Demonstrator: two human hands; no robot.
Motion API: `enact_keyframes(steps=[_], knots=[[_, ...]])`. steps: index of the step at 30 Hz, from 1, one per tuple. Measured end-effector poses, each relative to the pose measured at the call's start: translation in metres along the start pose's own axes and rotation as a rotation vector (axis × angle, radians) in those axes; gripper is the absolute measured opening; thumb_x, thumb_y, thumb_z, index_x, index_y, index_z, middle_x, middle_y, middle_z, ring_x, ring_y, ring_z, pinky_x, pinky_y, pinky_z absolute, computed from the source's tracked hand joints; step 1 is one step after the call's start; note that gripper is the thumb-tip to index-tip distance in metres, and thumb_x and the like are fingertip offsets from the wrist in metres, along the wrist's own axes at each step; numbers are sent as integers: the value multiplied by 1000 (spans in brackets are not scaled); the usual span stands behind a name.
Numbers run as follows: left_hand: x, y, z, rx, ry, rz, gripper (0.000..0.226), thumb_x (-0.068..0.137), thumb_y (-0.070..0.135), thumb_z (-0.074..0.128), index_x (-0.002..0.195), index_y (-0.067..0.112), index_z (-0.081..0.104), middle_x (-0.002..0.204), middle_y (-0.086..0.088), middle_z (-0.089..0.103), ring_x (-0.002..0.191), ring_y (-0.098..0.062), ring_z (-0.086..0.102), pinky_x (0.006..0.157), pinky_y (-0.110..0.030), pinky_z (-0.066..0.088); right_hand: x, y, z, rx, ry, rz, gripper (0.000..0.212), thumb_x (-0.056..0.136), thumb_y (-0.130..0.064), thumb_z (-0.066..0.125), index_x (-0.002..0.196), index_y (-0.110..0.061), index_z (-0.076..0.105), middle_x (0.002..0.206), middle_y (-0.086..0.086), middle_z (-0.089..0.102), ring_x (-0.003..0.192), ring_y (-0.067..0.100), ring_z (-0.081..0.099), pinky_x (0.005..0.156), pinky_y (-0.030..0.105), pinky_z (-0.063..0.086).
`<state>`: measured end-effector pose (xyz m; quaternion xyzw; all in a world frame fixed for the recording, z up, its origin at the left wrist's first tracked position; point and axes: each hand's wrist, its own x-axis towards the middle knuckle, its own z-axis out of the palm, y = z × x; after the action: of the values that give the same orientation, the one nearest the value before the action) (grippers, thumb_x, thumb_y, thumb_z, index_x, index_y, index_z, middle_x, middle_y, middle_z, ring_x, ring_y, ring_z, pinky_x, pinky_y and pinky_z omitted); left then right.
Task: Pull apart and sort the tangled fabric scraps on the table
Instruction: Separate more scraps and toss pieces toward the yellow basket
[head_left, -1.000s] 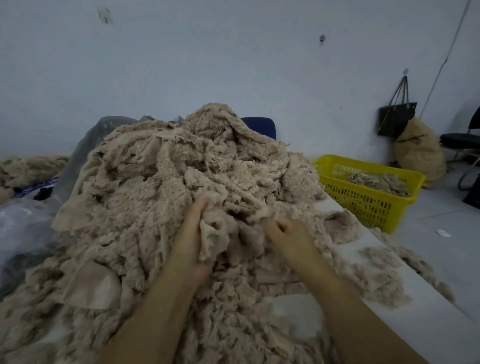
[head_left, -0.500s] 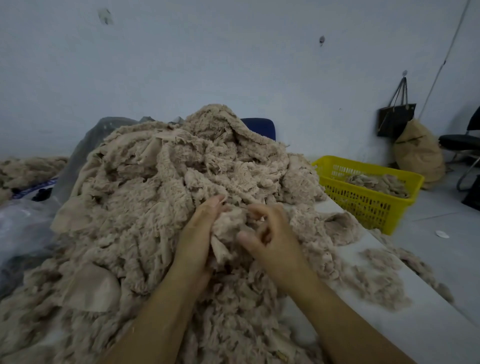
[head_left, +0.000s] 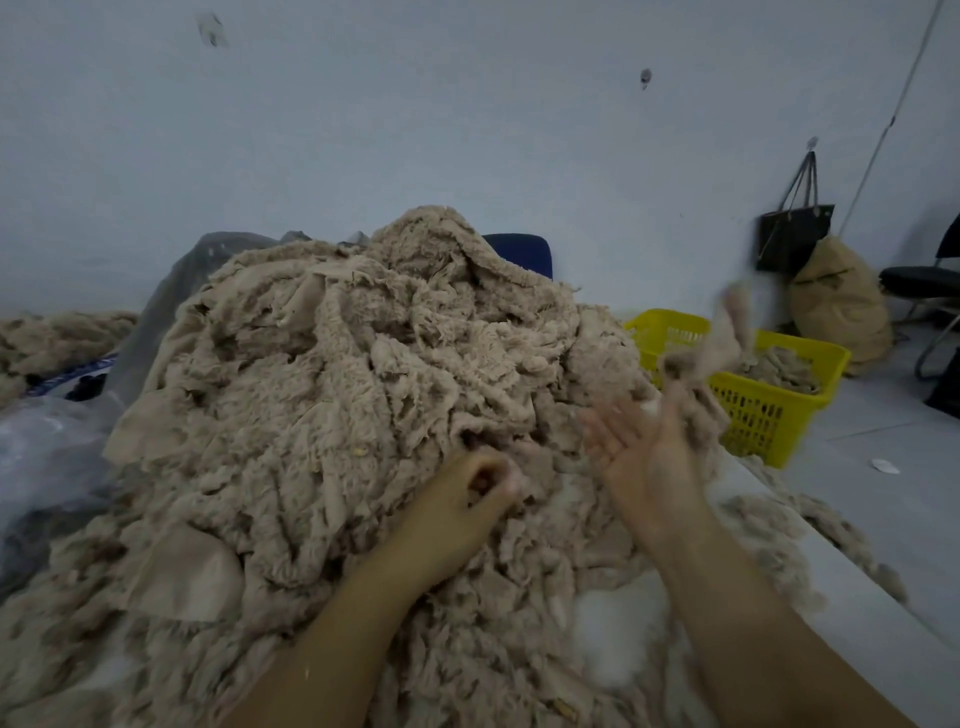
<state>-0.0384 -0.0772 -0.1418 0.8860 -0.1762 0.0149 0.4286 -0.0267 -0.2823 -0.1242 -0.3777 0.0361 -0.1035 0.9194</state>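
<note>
Pale grey wall behind, white table (head_left: 893, 654) below; big heap of beige fleecy fabric scraps (head_left: 322, 415) covers most of it; left hand (head_left: 467, 499) on the heap's near slope, fingers curled round a tuft; right hand (head_left: 644, 457) lifted, palm up, fingers spread, holding nothing; blurred beige scrap (head_left: 711, 348) in the air just beyond it, in front of the yellow plastic basket (head_left: 769, 410).

White bench (head_left: 852, 639): big beige scrap heap (head_left: 363, 415) covers it around and beyond left hand (head_left: 467, 493); loose fluff (head_left: 779, 514) strewn just right of right hand (head_left: 644, 457).
</note>
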Motion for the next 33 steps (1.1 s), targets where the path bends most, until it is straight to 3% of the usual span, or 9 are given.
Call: enact_keyframes(steps=[4, 7, 10, 14, 22, 25, 27, 30, 33], knots=[[5, -7, 8, 312, -111, 32, 34, 97, 42, 59, 129, 33, 58, 114, 14, 49, 108, -3, 44, 89, -18, 37, -4, 31, 0, -1175, -99, -239, 30, 101, -39, 50, 122, -20, 60, 105, -10, 61, 85, 6, 64, 69, 18, 51], [4, -6, 7, 348, -65, 25, 20, 99, 35, 56, 117, 27, 62, 105, 10, 51, 97, -9, 49, 79, -21, 40, -5, 49, 0, -1577, -254, -151, 50, 99, -42, 53, 144, -21, 43, 136, 2, 44, 108, 14, 54, 84, 25, 45], [1, -5, 7, 234, 13, 67, 13, 101, 29, 54, 101, 20, 64, 101, 6, 53, 90, -8, 53, 76, -20, 42, -7, 56, 4, -1779, -285, -215, 35, 99, -36, 53, 128, -17, 55, 124, 6, 50, 115, 24, 52, 86, 29, 41], [-7, 4, 1, 16, 72, 197, 11, 100, 24, 55, 94, 19, 63, 106, 7, 54, 101, -3, 53, 88, -17, 43, -7, 52, 3, -1532, -243, -275, 29, 101, -30, 50, 75, -19, 43, 75, -2, 46, 67, 12, 45, 58, 30, 27], [-9, 12, -4, -103, 1, 88, 30, 106, 38, 38, 85, 30, 57, 76, 16, 66, 66, -2, 57, 63, -22, 45, -5, 22, 11, -151, -157, 64, 21, 101, -23, 51, 104, -5, 62, 100, 20, 59, 88, 24, 59, 81, 34, 49], [-10, 16, -2, -412, 31, -94, 43, 102, 53, 37, 86, 38, 74, 85, 25, 72, 79, 5, 66, 65, -9, 48, -13, 20, 12, -151, -392, 196, 58, 91, -30, 65, 131, 9, 51, 126, 27, 62, 115, 35, 61, 98, 46, 53], [-7, 18, -5, -741, 75, -201, 42, 94, 66, 43, 97, 41, 77, 100, 19, 75, 95, 4, 69, 78, -11, 51, -24, 24, 15, -244, -586, 357, 66, 74, -37, 82, 123, 2, 59, 104, 22, 68, 91, 31, 68, 76, 38, 58], [-2, 17, -14, -1236, 46, -328, 47, 95, 47, 54, 121, 11, 68, 120, -11, 71, 113, -23, 68, 98, -39, 50, -38, 34, 17, -437, -768, 532, 30, 71, -34, 85, 95, -20, 72, 78, 1, 62, 65, 10, 53, 58, 21, 43], [0, 14, -20, -1463, 69, -361, 28, 85, 27, 61, 94, 4, 75, 92, -14, 74, 82, -26, 74, 69, -39, 58, -36, 36, 20, -512, -689, 483, 23, 79, -41, 76, 74, -21, 69, 71, -1, 60, 64, 10, 52, 57, 21, 43]])
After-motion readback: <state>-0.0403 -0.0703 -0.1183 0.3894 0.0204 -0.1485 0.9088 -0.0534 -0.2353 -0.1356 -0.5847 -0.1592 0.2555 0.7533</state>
